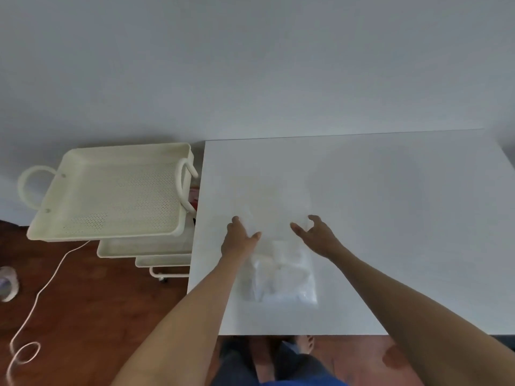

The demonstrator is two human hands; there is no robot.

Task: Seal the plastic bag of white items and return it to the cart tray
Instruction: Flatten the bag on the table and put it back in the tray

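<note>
A clear plastic bag (pixel 281 271) with white items in its near half lies flat on the white table (pixel 390 218). Its far, empty part stretches away from me and is hard to tell from the tabletop. My left hand (pixel 239 235) rests on the bag's left side, fingers spread. My right hand (pixel 315 232) hovers over the bag's right side with fingers curled and apart, holding nothing that I can see. The cream cart's top tray (pixel 111 190), perforated and empty, stands left of the table.
Two lower cart trays (pixel 145 250) show beneath the top one. A white cord (pixel 44 288) snakes over the brown wooden floor at the left, near a roll of tape (pixel 8 284). A plain wall rises behind the table.
</note>
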